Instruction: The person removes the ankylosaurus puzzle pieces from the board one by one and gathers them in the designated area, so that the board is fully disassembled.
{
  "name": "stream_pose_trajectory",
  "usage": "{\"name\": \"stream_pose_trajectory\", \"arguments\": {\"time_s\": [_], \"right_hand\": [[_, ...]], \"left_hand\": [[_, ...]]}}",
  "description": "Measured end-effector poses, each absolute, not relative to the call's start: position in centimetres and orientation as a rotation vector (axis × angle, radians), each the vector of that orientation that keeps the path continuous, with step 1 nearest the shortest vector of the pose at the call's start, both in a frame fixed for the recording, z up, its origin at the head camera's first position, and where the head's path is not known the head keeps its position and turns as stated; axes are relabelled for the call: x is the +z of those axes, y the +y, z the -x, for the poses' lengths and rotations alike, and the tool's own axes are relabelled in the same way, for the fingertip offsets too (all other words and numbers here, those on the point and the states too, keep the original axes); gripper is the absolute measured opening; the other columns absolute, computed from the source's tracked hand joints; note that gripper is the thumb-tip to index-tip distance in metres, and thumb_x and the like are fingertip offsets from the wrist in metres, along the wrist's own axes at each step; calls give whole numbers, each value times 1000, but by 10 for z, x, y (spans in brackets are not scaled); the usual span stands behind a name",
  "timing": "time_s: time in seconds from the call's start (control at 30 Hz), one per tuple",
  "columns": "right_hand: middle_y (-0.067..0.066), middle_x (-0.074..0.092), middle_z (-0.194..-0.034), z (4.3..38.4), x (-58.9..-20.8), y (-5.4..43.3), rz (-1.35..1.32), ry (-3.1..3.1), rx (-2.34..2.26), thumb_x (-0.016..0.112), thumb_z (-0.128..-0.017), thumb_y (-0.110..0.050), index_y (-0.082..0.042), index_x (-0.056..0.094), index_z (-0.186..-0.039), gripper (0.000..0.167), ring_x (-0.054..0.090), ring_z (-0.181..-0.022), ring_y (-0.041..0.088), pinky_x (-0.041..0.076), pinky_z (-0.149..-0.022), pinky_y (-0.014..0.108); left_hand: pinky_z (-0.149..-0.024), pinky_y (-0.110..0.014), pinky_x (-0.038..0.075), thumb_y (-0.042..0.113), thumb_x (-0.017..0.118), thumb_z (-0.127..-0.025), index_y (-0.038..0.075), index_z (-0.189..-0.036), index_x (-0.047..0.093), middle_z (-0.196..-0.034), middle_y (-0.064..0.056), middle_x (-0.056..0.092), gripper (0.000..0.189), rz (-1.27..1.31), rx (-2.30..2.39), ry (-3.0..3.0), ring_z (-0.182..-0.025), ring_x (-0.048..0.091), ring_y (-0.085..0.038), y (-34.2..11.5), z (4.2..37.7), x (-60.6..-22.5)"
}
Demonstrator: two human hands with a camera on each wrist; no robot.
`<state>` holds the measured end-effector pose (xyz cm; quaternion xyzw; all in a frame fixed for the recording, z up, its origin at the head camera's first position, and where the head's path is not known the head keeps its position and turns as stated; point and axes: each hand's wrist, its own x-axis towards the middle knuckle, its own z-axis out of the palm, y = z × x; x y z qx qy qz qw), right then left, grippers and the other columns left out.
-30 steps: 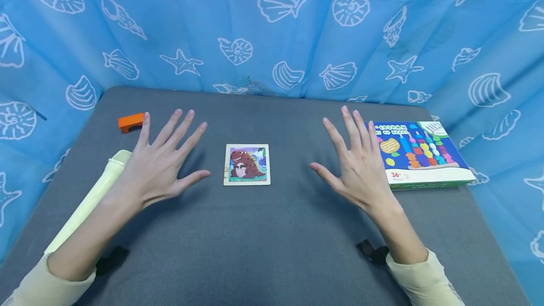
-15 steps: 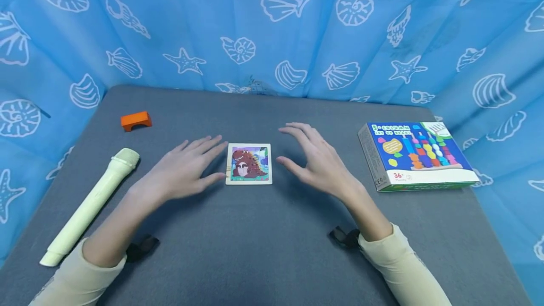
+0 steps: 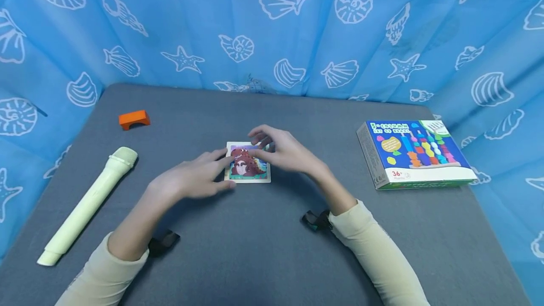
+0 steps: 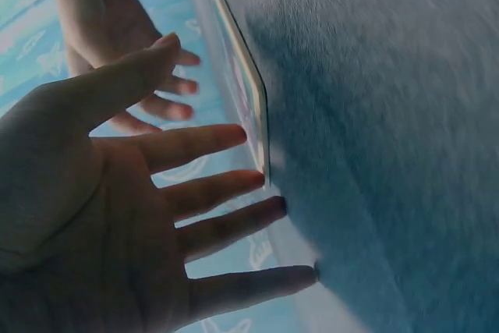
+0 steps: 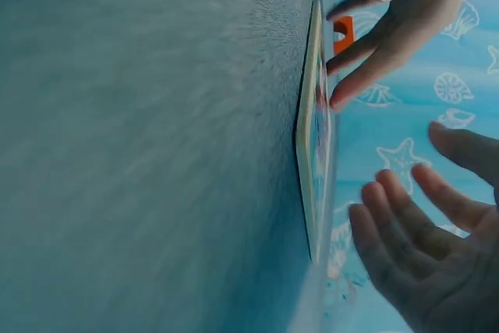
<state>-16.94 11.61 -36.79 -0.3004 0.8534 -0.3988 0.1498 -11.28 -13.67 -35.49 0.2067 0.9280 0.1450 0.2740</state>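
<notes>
A small square dinosaur jigsaw puzzle [image 3: 248, 170] in a pale wooden frame lies flat at the middle of the table. My left hand [image 3: 189, 177] reaches in from the left, its fingers extended and their tips right at the frame's left edge. In the left wrist view, the fingers of this hand [image 4: 117, 216] are spread beside the frame's corner. My right hand [image 3: 289, 151] hovers over the puzzle's right part with fingers bent, overlapping its upper right corner. The right wrist view shows this hand [image 5: 437, 263] with nothing between thumb and fingers, apart from the puzzle's face [image 5: 320, 126].
A pale green toy microphone [image 3: 91, 202] lies along the table's left side. Behind it sits an orange arch block [image 3: 134, 119]. At the right is a boxed bead set [image 3: 418, 152]. A blue shell-print curtain [image 3: 293, 27] hangs behind the grey table [image 3: 263, 249].
Both hands have moved inward from wide apart to the puzzle. The right hand's spread fingers have bent; the left fingertips have come to the puzzle's left edge.
</notes>
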Motion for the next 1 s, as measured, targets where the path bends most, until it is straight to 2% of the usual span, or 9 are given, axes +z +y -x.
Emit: {"name": "stream_pose_trajectory", "arguments": {"time_s": [0.17, 0.33, 0.43, 0.7, 1.0], "right_hand": [[14, 76, -123, 188, -376, 93, 844, 2417, -990, 71, -106, -16, -1, 66, -139, 37, 73, -112, 24, 62, -97, 38], [10, 75, -106, 201, -379, 77, 796, 2442, -849, 74, -104, -19, -1, 71, -130, 31, 66, -90, 16, 53, -80, 25], [9, 74, -101, 206, -379, 69, 756, 2444, -799, 78, -102, -21, -2, 72, -125, 31, 63, -83, 13, 50, -73, 22], [7, 71, -97, 208, -378, 60, 670, 2478, -726, 84, -98, -27, -6, 70, -115, 30, 62, -80, 14, 49, -71, 24], [5, 68, -89, 201, -377, 54, 655, 2520, -642, 79, -102, -27, -8, 70, -113, 24, 58, -71, 13, 45, -63, 24]], "left_hand": [[-126, -74, 33, 48, 62, -110, 17, -174, 28, -183, -22, 14, 79, -565, 401, 2472, -165, 23, -51, -134, 112, -357], [-126, -71, 34, 46, 62, -110, 18, -172, 33, -183, -22, 14, 74, -586, 410, 2469, -164, 25, -51, -133, 113, -359], [-126, -72, 34, 44, 62, -110, 20, -171, 37, -182, -22, 15, 70, -599, 409, 2466, -163, 26, -52, -133, 114, -360], [-126, -72, 34, 41, 61, -111, 16, -168, 43, -181, -26, 16, 64, -631, 415, 2490, -162, 26, -55, -133, 114, -362], [-125, -72, 35, 41, 61, -112, 15, -167, 44, -179, -30, 16, 64, -635, 403, 2501, -161, 25, -58, -131, 114, -364]]}}
